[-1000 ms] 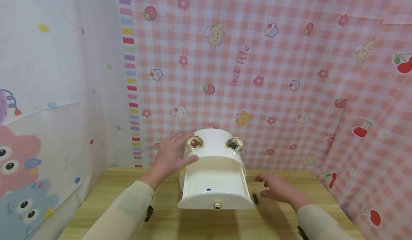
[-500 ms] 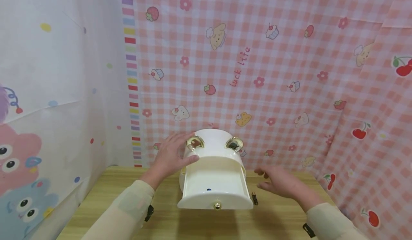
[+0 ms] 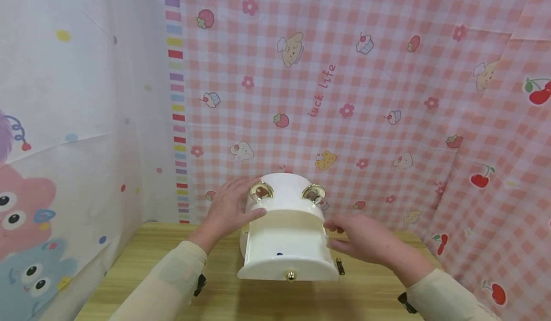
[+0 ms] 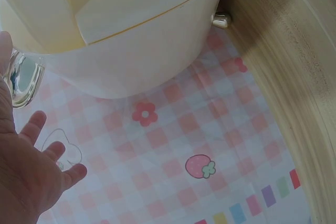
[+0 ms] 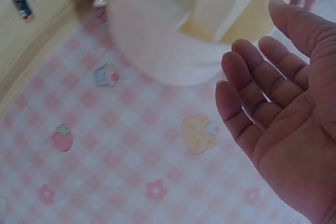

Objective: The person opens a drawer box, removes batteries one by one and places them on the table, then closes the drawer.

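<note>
A glossy white box (image 3: 286,192) with two gold round ornaments on its top stands on the table. Its drawer (image 3: 262,270) is pulled out toward me and has a gold knob (image 3: 291,275). A small dark blue thing (image 3: 280,254) lies inside, near the drawer front. My left hand (image 3: 228,207) rests against the box's upper left side, thumb over the front edge, fingers spread. Beside the drawer's right side is my right hand (image 3: 366,240), fingers loosely bent and holding nothing; the right wrist view shows its bare palm. A small black battery (image 3: 340,266) lies right of the drawer.
The wooden table (image 3: 155,268) reaches back to a pink checked cloth (image 3: 366,134) hanging behind the box. A white printed cloth (image 3: 86,192) hangs at the left, and more pink cloth (image 3: 508,215) closes off the right side.
My right hand has first drawn slightly away from the battery, then moved left to the box's right side. My left hand, the box and the drawer have stayed in place.
</note>
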Tool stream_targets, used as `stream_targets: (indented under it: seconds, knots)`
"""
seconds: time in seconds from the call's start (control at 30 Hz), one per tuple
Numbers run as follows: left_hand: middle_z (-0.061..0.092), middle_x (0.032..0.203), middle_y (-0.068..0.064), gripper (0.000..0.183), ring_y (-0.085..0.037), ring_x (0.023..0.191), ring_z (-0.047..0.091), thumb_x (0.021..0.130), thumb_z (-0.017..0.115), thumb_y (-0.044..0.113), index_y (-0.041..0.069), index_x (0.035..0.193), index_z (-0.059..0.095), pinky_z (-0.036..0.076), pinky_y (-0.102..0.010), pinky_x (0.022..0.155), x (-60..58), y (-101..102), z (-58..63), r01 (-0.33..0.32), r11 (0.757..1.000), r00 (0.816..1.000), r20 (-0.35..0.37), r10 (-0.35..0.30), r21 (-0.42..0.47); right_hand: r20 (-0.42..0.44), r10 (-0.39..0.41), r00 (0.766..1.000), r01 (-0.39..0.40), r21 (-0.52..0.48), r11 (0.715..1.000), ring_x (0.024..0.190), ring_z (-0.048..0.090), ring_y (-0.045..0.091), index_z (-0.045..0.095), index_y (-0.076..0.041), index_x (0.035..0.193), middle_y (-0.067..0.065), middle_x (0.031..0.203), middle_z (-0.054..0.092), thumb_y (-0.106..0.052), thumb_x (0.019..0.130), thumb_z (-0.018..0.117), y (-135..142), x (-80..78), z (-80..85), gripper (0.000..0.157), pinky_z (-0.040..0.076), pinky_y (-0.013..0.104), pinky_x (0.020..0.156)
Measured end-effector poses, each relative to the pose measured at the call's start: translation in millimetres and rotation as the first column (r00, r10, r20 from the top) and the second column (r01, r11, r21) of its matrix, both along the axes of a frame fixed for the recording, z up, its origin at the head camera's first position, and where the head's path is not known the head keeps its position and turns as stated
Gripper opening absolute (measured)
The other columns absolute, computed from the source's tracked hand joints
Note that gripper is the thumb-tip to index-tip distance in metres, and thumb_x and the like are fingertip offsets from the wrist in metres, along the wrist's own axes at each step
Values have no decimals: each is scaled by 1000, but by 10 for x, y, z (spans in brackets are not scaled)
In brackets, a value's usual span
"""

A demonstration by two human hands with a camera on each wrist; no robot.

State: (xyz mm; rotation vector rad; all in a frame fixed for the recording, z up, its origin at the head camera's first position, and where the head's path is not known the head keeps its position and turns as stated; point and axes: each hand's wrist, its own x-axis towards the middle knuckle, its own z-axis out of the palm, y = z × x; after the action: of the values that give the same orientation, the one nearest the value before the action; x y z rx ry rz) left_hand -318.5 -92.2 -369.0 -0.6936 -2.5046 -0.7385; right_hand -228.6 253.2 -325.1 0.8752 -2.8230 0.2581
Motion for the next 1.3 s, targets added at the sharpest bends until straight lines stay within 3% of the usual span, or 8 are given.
stream_targets:
  seconds: [0.3, 0.47, 0.7, 1.03, 1.13, 1.3]
  knots:
    - [53, 164, -7, 84, -35, 158, 42, 90, 80, 57, 28, 162, 48, 23, -66, 133, 14, 0, -1, -2, 1000, 1000, -2, 2, -4, 95, 21, 995, -23, 25, 999, 96, 75, 17, 75, -14, 117, 0, 107, 79, -33, 95, 81, -392, 28, 113, 30, 62, 36, 81]
    - [53, 164, -7, 84, -36, 158, 41, 90, 81, 57, 27, 161, 49, 25, -68, 131, 12, 0, -3, -11, 1000, 1000, 3, 11, -4, 130, 108, 986, -111, 19, 994, 93, 75, 18, 75, -11, 116, 2, 103, 79, -26, 95, 81, -530, -68, 129, 26, 61, 31, 78]
    - [53, 164, -8, 84, -39, 160, 37, 90, 80, 58, 28, 162, 48, 23, -70, 131, 24, 5, -3, -13, 1000, 999, 33, 13, 8, 257, 261, 931, -261, -34, 965, 93, 73, 10, 76, -8, 114, 3, 104, 79, -11, 93, 82, -660, -237, 119, 22, 61, 23, 85]
    - [54, 163, -8, 84, -35, 159, 40, 90, 80, 59, 31, 162, 48, 23, -67, 133, 20, 4, -3, -3, 1000, 1000, 22, 3, 15, 431, 298, 852, -296, -74, 952, 85, 73, 6, 80, -7, 110, 1, 95, 80, 5, 89, 79, -816, -391, -32, 24, 60, 16, 79]
    - [55, 162, -8, 83, -34, 157, 43, 90, 81, 58, 31, 161, 48, 23, -65, 133, 6, -2, -12, 2, 1000, 1000, 10, -2, 19, 462, 290, 838, -292, -69, 954, 81, 71, -1, 80, -10, 109, -3, 92, 81, 1, 91, 80, -852, -408, -91, 21, 59, 14, 76]
    - [56, 161, -7, 83, -33, 156, 45, 90, 81, 58, 29, 161, 49, 23, -62, 134, -15, -10, -26, 6, 1000, 1000, -9, -6, 10, 444, 307, 842, -324, -40, 945, 78, 66, -7, 80, -14, 107, -6, 89, 80, -5, 95, 79, -899, -431, -152, 15, 58, 13, 75]
